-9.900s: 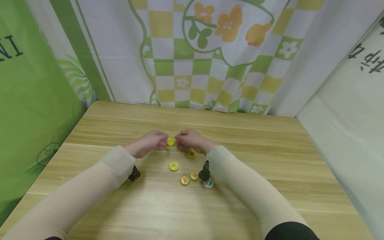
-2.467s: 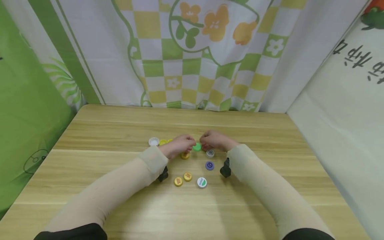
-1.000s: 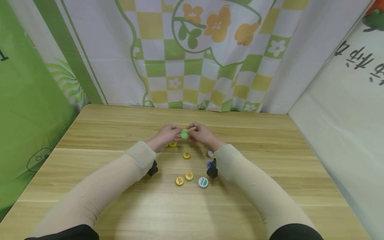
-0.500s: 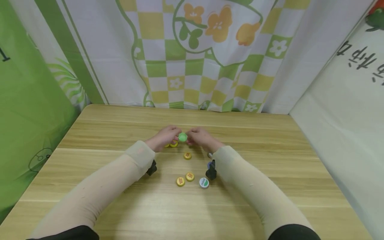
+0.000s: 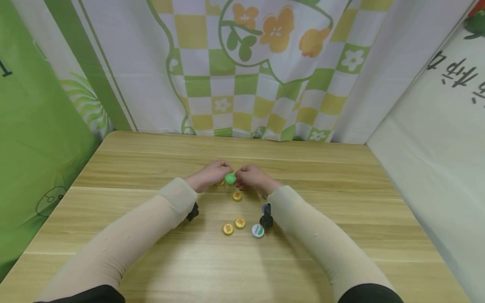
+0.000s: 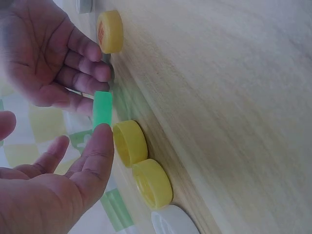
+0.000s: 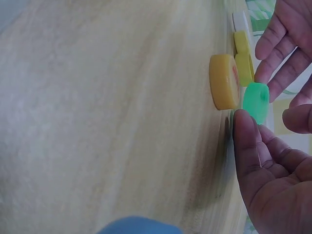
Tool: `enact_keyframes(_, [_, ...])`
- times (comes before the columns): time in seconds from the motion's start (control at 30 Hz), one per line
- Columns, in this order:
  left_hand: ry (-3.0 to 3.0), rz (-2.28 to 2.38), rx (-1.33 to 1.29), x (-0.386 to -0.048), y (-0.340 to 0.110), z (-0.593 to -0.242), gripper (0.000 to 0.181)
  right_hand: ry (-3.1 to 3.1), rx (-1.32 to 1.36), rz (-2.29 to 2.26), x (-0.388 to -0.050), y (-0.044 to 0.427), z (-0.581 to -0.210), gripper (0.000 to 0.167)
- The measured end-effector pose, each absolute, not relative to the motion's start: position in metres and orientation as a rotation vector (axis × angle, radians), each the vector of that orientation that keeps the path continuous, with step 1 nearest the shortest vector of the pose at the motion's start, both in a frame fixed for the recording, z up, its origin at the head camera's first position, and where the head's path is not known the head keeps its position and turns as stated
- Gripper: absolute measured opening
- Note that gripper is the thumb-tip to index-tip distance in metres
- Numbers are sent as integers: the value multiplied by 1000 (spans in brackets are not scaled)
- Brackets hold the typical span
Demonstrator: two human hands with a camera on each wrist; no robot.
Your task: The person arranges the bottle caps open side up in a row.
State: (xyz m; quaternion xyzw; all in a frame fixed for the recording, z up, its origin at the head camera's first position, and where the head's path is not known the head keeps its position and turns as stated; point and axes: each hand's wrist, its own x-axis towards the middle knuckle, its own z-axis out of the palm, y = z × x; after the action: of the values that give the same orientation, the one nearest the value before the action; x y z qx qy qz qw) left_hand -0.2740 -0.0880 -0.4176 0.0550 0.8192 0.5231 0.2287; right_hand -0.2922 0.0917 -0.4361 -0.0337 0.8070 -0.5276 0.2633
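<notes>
Green cap [image 5: 230, 179] between two hands, resting on the bench [image 5: 322, 176] or just above it.
It looks light, stiff and sturdy, probably smooth enough to skid; its rim seems the best hold. The left hand's [image 5: 210, 173] extended fingers touch its left side, thumb apart; the right hand's [image 5: 255, 177] relaxed fingers meet its right, neither clearly gripping. A printed yellow cap [image 5: 237, 196] sits just on its near side; beyond it, bench wood reaches the far edge by the curtain [image 5: 265, 97], apparently ample room for sliding.
</notes>
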Motion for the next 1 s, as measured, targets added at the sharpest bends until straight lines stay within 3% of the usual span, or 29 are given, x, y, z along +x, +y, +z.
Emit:
enact_keyframes(0.63, [2279,1377,170,-275,-84,-415,26,2209,-92,-1352,-292,92,-436,30])
enact_keyframes(1.0, [2270,1345,186,-275,-86,-419,32,2241,-115,-1317,-291,91,-435,31])
